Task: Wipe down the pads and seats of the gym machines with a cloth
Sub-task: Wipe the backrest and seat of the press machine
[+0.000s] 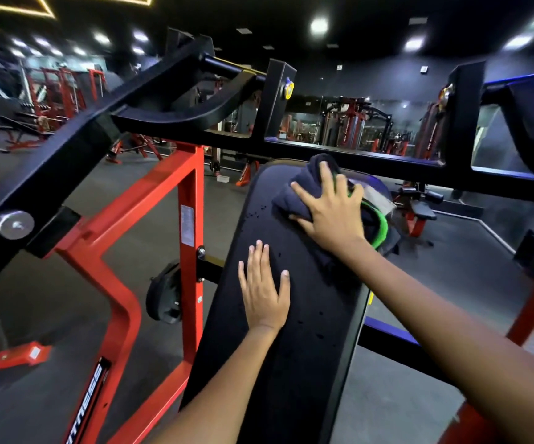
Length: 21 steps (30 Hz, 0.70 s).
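Pressing down on a bunched dark cloth [294,193], the right hand [331,213] is seen with its fingers spread apart and flat over the soft folds, which are held against the far end of the pad [284,347]. A bright green strip [382,227] shows in the fabric at the pad's right edge, where part of the cloth hangs over the side. The pad is long, black and smooth, with rounded corners, and it runs away from the camera; small water droplets [256,213] are scattered near its left edge and along its middle. One left hand [264,290] is laid flat on the pad's middle, fingers straight and close together, thumb held out, nothing gripped. The two hands are apart, with bare pad between them and more bare pad toward the near end. Just beside the left edge, a glossy red steel frame [190,225] of square tube stands upright, and one black weight plate [164,298] hangs on it. A black steel beam [339,157] crosses close above the pad's far end. Open dark floor [445,251] lies past the right edge.
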{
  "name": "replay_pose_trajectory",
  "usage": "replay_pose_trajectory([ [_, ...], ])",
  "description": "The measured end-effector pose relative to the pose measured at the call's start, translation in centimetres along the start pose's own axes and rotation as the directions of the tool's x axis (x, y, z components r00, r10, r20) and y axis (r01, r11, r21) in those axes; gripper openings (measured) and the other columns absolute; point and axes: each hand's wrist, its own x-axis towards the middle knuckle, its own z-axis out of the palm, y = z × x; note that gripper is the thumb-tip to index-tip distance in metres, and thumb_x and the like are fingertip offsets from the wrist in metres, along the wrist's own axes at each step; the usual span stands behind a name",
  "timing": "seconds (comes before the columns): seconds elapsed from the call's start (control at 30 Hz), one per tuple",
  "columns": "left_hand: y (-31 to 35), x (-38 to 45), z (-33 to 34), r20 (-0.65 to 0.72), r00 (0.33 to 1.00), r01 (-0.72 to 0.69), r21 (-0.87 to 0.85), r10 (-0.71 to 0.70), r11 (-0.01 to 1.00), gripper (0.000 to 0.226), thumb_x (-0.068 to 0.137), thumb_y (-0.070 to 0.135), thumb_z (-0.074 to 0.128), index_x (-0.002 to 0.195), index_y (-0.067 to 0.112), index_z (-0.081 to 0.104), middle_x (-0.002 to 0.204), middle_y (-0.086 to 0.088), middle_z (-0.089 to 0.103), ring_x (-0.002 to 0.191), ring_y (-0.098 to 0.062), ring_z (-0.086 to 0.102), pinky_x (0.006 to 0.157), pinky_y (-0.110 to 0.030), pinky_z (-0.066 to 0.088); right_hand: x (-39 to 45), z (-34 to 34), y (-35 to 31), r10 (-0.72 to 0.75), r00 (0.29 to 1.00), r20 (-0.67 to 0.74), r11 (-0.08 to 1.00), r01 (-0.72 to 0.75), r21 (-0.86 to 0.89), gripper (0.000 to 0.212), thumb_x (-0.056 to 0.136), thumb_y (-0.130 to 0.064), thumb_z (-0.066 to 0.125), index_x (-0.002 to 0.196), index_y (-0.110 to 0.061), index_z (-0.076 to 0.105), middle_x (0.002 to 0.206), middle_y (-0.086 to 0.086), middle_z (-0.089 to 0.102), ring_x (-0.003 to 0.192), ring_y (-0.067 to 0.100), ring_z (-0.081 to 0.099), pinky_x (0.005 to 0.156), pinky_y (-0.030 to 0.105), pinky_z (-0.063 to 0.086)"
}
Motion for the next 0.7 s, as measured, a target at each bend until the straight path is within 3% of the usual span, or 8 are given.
replay_pose_trajectory([
  [0.1, -0.1, 0.0, -0.1, 0.009, 1.000, -0.009, 0.008, 0.009, 1.000, 0.058, 0.099, 0.041, 0.031, 0.132, -0.004, 0.049, 0.145, -0.016, 0.042, 0.139, -0.021, 0.027, 0.117, -0.037, 0.010, -2.3, 1.6, -0.7, -0.375, 0.926, -0.052, 0.927, 0.374, -0.024, 0.061, 0.077, -0.060, 0.059, 0.132, -0.035, 0.054, 0.146, 0.021, 0.040, 0.118, 0.044, 0.052, 0.089, 0.061, 0.041],
  [0.17, -0.2, 0.0, 0.0, -0.009, 1.000, -0.020, 0.014, 0.020, 1.000, 0.056, 0.097, 0.038, 0.034, 0.131, -0.004, 0.048, 0.147, -0.016, 0.040, 0.140, -0.021, 0.026, 0.117, -0.037, 0.010, -3.0, 1.9, 1.0, -0.483, 0.874, -0.056, 0.873, 0.476, -0.109, 0.067, 0.066, -0.053, 0.073, 0.129, -0.037, 0.057, 0.143, 0.018, 0.046, 0.113, 0.041, 0.056, 0.084, 0.061, 0.044],
  [0.23, -0.1, 0.0, 0.0, -0.021, 1.000, -0.008, -0.015, 0.008, 1.000, 0.056, 0.094, 0.035, 0.039, 0.139, 0.002, 0.042, 0.151, -0.009, 0.035, 0.142, -0.019, 0.023, 0.118, -0.036, 0.008, -1.6, 1.0, 2.3, -0.331, 0.942, -0.054, 0.941, 0.325, -0.096, 0.071, 0.060, -0.041, 0.080, 0.127, -0.036, 0.058, 0.141, 0.018, 0.047, 0.111, 0.042, 0.056, 0.083, 0.063, 0.043],
  [0.37, 0.1, 0.0, 0.0, -0.022, 1.000, -0.010, -0.029, 0.009, 1.000, 0.057, 0.093, 0.034, 0.040, 0.142, 0.006, 0.039, 0.152, -0.006, 0.033, 0.142, -0.018, 0.023, 0.118, -0.036, 0.008, 3.2, -0.7, 0.5, 0.020, 1.000, 0.017, 1.000, -0.020, -0.004, 0.065, 0.086, -0.041, 0.058, 0.145, -0.040, 0.031, 0.157, 0.016, 0.016, 0.130, 0.039, 0.031, 0.101, 0.058, 0.027],
  [0.47, -0.2, 0.0, 0.0, -0.010, 1.000, -0.001, -0.016, 0.001, 1.000, 0.056, 0.093, 0.034, 0.040, 0.139, 0.004, 0.043, 0.149, -0.010, 0.039, 0.140, -0.020, 0.028, 0.117, -0.037, 0.011, 2.5, 0.3, -3.4, -0.227, 0.971, 0.073, 0.974, 0.226, 0.024, 0.065, 0.084, -0.044, 0.059, 0.144, -0.039, 0.033, 0.158, 0.016, 0.013, 0.135, 0.041, 0.029, 0.103, 0.060, 0.026],
  [0.57, -0.2, 0.0, -0.1, -0.012, 1.000, -0.007, 0.018, 0.007, 1.000, 0.052, 0.095, 0.037, 0.039, 0.130, 0.000, 0.051, 0.136, -0.015, 0.052, 0.130, -0.027, 0.044, 0.115, -0.040, 0.017, 0.3, 1.7, -3.2, -0.499, 0.866, 0.029, 0.867, 0.498, 0.015, 0.065, 0.068, -0.046, 0.074, 0.129, -0.037, 0.056, 0.145, 0.016, 0.043, 0.117, 0.040, 0.053, 0.087, 0.059, 0.042],
  [0.63, 0.0, -0.1, -0.1, -0.044, 0.999, -0.015, -0.001, 0.015, 1.000, 0.053, 0.095, 0.037, 0.039, 0.135, 0.002, 0.047, 0.142, -0.012, 0.047, 0.134, -0.024, 0.039, 0.116, -0.039, 0.015, 1.3, 1.4, -1.4, -0.484, 0.875, 0.023, 0.875, 0.483, 0.023, 0.066, 0.067, -0.042, 0.075, 0.130, -0.039, 0.055, 0.145, 0.014, 0.044, 0.115, 0.038, 0.053, 0.085, 0.055, 0.042],
  [0.7, 0.1, -0.1, -0.1, -0.049, 0.999, -0.013, -0.028, 0.011, 1.000, 0.055, 0.093, 0.034, 0.041, 0.140, 0.005, 0.042, 0.149, -0.008, 0.038, 0.140, -0.019, 0.029, 0.118, -0.037, 0.011, 3.4, 0.6, -0.8, -0.296, 0.955, 0.025, 0.955, 0.296, 0.023, 0.063, 0.078, -0.039, 0.066, 0.137, -0.040, 0.045, 0.153, 0.012, 0.031, 0.124, 0.038, 0.042, 0.091, 0.053, 0.035],
])
